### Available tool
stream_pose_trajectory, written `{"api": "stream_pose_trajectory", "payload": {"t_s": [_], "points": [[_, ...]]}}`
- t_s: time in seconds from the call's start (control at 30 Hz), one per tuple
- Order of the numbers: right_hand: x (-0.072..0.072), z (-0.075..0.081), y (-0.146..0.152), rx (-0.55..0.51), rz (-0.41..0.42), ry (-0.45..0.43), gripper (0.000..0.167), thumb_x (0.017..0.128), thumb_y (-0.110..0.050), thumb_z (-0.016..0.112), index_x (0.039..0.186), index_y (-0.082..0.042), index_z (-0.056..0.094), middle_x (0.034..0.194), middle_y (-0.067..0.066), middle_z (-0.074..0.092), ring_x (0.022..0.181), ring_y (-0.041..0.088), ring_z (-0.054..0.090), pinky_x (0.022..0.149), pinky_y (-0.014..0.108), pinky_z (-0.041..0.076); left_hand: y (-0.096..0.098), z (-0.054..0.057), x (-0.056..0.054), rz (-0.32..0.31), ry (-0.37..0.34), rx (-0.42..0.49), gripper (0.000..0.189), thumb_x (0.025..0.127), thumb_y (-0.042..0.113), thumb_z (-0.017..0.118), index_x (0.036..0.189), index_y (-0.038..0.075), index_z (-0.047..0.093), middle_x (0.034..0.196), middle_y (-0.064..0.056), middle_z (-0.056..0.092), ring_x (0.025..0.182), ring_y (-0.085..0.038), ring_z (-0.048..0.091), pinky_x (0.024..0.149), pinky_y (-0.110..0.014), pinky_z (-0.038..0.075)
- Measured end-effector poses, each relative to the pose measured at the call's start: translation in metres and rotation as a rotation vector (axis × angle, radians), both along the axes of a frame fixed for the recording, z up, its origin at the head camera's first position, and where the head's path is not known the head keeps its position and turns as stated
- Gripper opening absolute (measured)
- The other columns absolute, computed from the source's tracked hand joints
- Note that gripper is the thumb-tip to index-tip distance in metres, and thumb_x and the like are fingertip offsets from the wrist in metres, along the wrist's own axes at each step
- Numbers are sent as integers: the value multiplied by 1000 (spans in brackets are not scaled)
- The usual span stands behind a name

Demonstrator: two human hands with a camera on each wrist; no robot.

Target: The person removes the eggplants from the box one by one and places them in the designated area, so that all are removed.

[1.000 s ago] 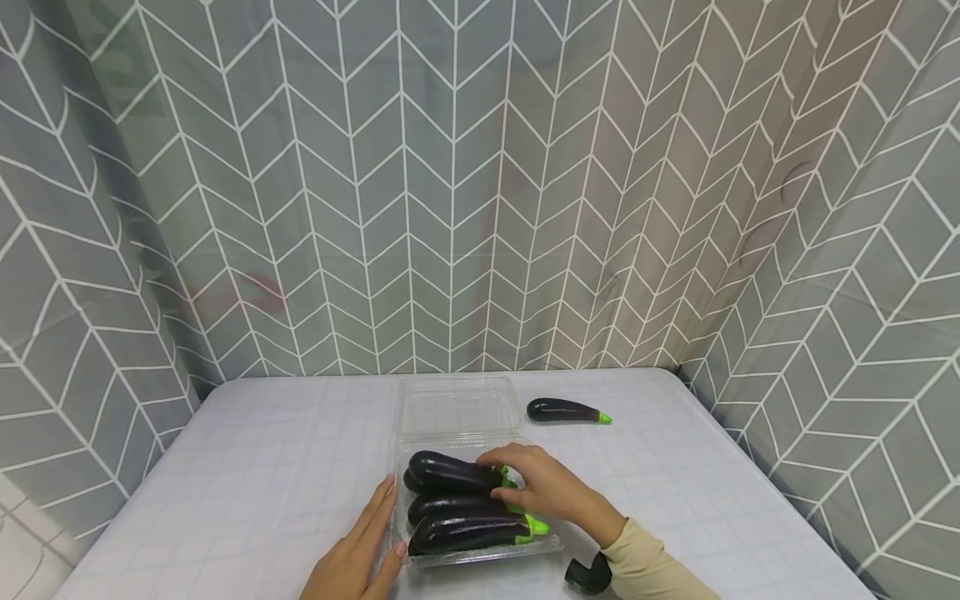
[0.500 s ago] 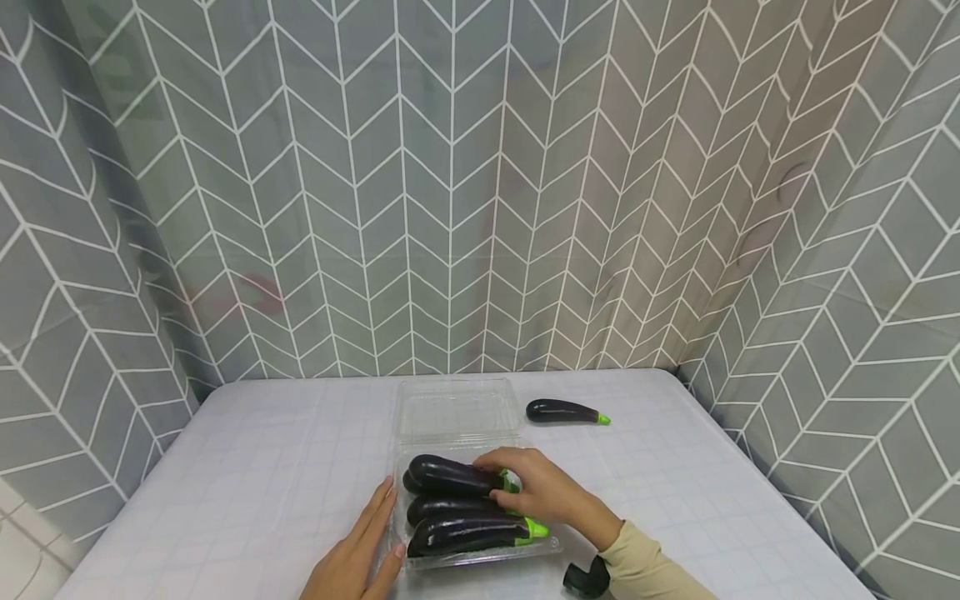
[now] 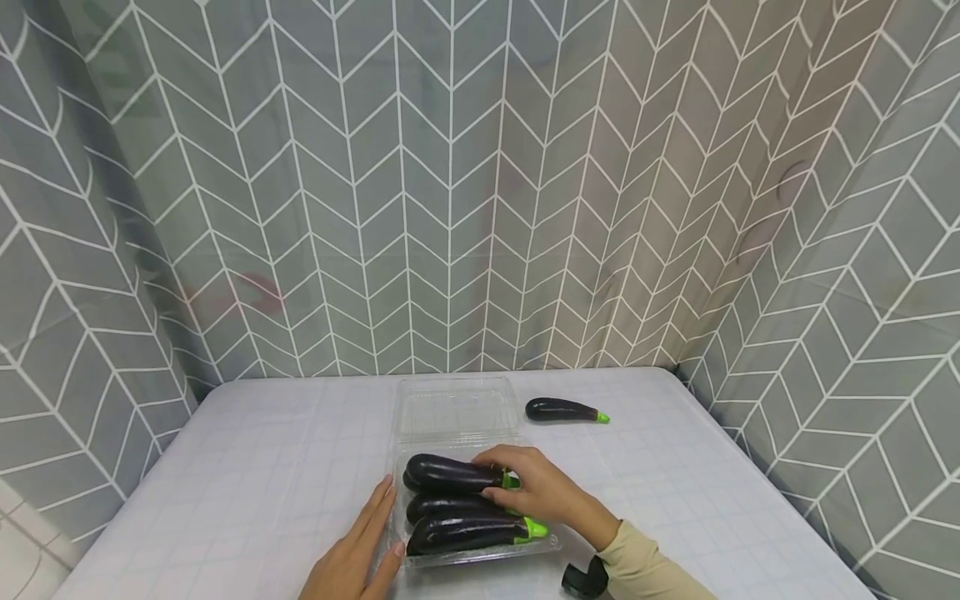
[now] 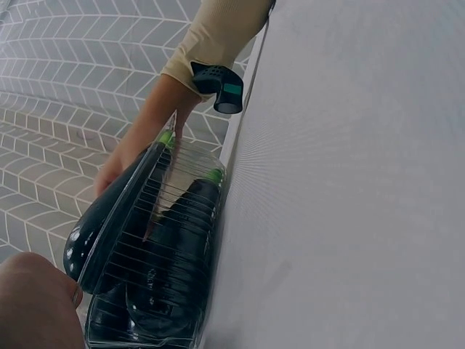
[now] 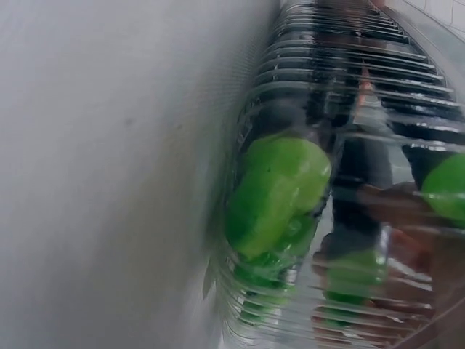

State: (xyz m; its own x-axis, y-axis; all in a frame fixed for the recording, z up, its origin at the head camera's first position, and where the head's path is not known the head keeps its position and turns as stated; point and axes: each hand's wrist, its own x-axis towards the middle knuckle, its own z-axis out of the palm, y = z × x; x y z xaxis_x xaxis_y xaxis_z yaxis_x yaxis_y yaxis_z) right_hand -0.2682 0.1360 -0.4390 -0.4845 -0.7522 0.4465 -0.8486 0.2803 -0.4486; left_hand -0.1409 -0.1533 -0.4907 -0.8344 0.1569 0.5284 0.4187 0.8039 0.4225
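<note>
A clear plastic clamshell container lies on the table with several dark eggplants inside. My right hand reaches over its right side. The fingers and thumb grip the upper eggplant near its green stem end, partly covering it. Closer to me in the container lies another eggplant with a bright green cap. My left hand rests against the container's left wall, fingers straight. In the right wrist view, green stem ends show through the ribbed plastic. The left wrist view shows dark eggplants through the wall.
The container's lid is folded back flat toward the far edge. A single eggplant lies outside, right of the lid. A black wrist camera mount sits by the right sleeve. A patterned curtain stands behind the white-covered table.
The upper eggplant has shifted very slightly toward me, and the right thumb has slid a little left along it. The left hand stays against the container.
</note>
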Motion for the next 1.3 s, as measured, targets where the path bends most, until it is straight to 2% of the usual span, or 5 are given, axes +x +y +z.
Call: {"api": "stream_pose_trajectory", "payload": {"t_s": [0.23,0.47,0.67,1.0,1.3], "points": [[0,-1,1,-45,-2,33,33,99,-15,74,131,-10,68,122,0,72,112,14,67,96,36,54,1,1,1,10,-32,6,69,96,27,75,154,2,49,163,-5,41,109,-25,70,73,-42,61],[-2,-1,2,-62,-2,97,32,99,-11,72,130,-7,68,122,2,72,112,17,68,95,38,55,0,2,0,5,-4,-5,70,94,26,76,154,2,49,163,-7,42,106,-24,71,72,-42,61],[-2,3,2,-64,-19,99,33,97,-10,74,129,-3,69,121,4,73,111,18,68,95,39,55,0,2,0,1,-6,-5,70,94,25,76,154,2,49,163,-6,41,106,-24,71,73,-42,61],[0,6,4,-61,-40,87,34,97,-11,74,130,-7,68,120,4,73,109,17,68,92,38,56,0,3,1,5,-40,1,68,96,27,74,154,2,49,163,-6,41,108,-24,70,74,-44,61],[-2,7,5,-57,-36,71,32,99,-12,73,131,-6,68,119,2,73,107,15,68,90,36,57,-1,1,-1,-7,-7,-8,69,94,24,76,153,0,49,162,-9,42,118,-27,66,79,-46,61]]}}
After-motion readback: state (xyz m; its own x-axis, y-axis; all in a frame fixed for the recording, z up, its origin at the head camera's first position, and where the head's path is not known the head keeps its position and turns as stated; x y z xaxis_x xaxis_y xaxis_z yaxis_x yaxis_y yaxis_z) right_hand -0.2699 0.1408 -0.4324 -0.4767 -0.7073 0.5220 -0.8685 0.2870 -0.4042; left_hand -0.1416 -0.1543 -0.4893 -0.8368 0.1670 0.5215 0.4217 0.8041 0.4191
